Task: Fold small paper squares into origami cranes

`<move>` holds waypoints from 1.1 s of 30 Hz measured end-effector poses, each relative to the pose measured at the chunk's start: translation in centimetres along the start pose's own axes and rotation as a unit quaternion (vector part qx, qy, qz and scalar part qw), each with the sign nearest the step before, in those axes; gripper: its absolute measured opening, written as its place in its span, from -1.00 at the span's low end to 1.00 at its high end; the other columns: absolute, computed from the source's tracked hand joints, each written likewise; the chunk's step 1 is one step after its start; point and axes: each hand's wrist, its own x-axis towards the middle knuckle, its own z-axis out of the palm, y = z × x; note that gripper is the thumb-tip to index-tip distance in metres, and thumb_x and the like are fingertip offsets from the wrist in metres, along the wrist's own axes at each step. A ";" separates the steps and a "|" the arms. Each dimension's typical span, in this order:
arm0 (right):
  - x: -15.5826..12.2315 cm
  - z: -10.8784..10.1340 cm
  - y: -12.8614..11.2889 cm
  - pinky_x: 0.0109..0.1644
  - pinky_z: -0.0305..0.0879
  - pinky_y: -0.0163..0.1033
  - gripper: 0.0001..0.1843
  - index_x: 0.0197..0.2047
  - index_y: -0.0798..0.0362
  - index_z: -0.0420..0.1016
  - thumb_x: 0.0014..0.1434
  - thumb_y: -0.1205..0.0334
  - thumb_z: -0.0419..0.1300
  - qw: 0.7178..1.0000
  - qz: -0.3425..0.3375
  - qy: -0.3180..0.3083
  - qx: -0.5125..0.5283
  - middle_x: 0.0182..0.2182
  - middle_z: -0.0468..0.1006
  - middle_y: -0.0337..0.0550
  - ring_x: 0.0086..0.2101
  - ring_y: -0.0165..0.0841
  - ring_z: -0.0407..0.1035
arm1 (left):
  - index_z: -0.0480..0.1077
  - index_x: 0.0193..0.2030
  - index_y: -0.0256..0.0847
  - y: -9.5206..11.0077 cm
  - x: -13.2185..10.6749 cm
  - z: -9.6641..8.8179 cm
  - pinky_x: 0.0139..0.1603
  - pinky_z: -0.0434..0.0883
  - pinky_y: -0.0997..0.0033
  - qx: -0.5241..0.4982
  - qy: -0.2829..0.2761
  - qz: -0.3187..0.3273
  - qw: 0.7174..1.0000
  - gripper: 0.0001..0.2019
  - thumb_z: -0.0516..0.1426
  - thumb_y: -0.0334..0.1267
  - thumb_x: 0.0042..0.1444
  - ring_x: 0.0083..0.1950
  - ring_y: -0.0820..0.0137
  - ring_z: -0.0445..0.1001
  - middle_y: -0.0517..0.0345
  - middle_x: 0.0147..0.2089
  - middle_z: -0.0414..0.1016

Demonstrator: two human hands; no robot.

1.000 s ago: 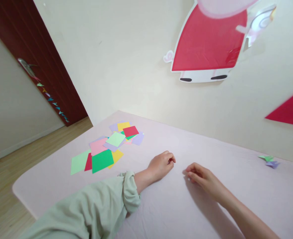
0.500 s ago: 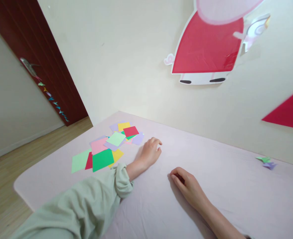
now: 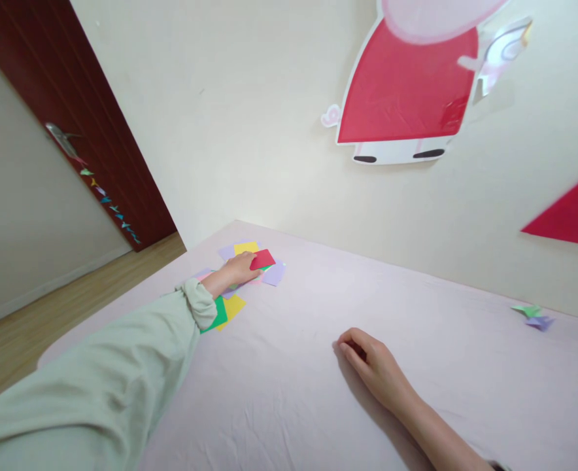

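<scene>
My left hand (image 3: 237, 269), in a pale green sleeve, reaches out over a scattered pile of coloured paper squares (image 3: 242, 278) on the pale pink surface (image 3: 318, 405). Its fingers lie flat on the pile, touching a red square (image 3: 263, 259); a yellow square (image 3: 246, 248) and a lilac one (image 3: 273, 274) lie beside it. My right hand (image 3: 372, 366) rests on the surface nearer to me, fingers loosely curled under, nothing visible in it.
Two small folded paper pieces, green (image 3: 526, 309) and lilac (image 3: 540, 322), lie at the far right by the wall. A dark red door (image 3: 73, 111) with a handle and a paper garland stands left, beside wooden floor (image 3: 29, 327). Cartoon cut-outs hang on the wall.
My left hand has stretched away to the left, from the middle of the surface onto the paper pile. My right hand drew back slightly towards me and stays curled.
</scene>
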 end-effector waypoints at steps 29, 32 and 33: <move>-3.1 -2.3 0.9 -0.02 0.25 -0.10 -0.66 -0.08 -0.03 0.39 0.10 0.48 0.07 0.989 -0.027 0.092 -0.108 -0.11 0.43 -0.08 -0.09 -0.23 0.30 | 0.47 -0.10 -0.14 20.0 -12.0 6.4 -0.02 0.37 0.28 -0.138 0.025 0.327 0.934 -0.79 0.05 -0.40 0.21 -0.07 0.30 0.37 0.07 -0.14 0.43; -3.5 -1.7 0.8 -0.09 0.23 -0.16 -0.78 -0.18 -0.01 0.43 0.16 0.46 0.09 0.991 -0.004 0.073 -0.109 -0.21 0.45 -0.12 -0.17 -0.27 0.31 | 0.46 -0.18 -0.17 19.3 -11.9 6.5 0.01 0.35 0.29 -0.193 0.016 0.322 0.927 -0.84 0.05 -0.37 0.22 -0.06 0.31 0.37 0.08 -0.12 0.44; -3.4 -1.7 0.9 -0.10 0.22 -0.17 -0.80 -0.20 0.00 0.44 0.17 0.44 0.09 0.991 0.001 0.078 -0.105 -0.23 0.46 -0.13 -0.19 -0.27 0.31 | 0.44 -0.20 -0.18 19.1 -11.7 6.4 0.01 0.34 0.30 -0.214 0.014 0.317 0.924 -0.86 0.05 -0.37 0.22 -0.07 0.32 0.37 0.08 -0.14 0.44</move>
